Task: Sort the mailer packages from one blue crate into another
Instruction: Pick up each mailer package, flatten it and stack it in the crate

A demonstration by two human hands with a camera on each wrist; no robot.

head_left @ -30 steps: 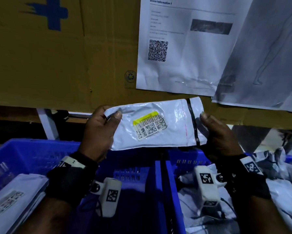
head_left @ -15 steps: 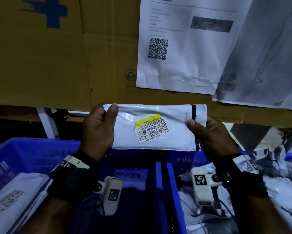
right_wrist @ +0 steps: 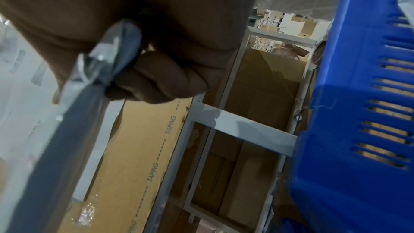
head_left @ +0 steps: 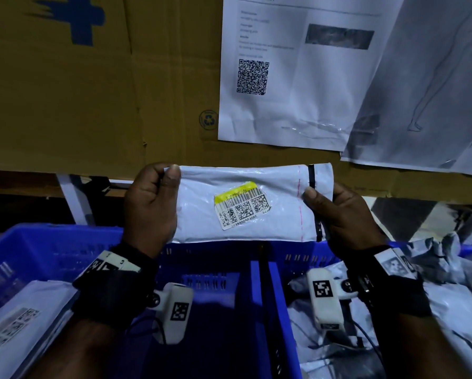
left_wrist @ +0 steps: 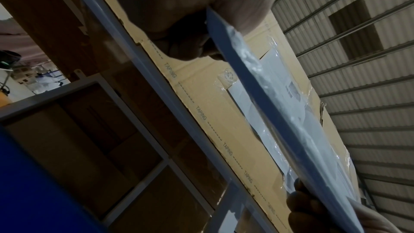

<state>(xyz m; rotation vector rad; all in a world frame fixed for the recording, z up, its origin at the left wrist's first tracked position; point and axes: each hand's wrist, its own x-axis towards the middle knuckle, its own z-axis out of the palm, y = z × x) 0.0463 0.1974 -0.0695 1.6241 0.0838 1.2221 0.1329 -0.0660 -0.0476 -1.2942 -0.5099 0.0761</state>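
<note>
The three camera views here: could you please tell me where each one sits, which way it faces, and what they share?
Head: worn on the head, looking forward and down at the white mailer, held by the left hand and right hand over two blue crates.
Left wrist: looks along the left hand at the mailer's edge and cardboard.
Right wrist: looks along the right hand's curled fingers, beside a crate.
Shared: all three show the mailer.

A white mailer [head_left: 245,206] with a yellow-topped barcode label faces up, stretched flat above two blue crates [head_left: 259,269]; more white mailers [head_left: 24,315] lie inside both
</note>
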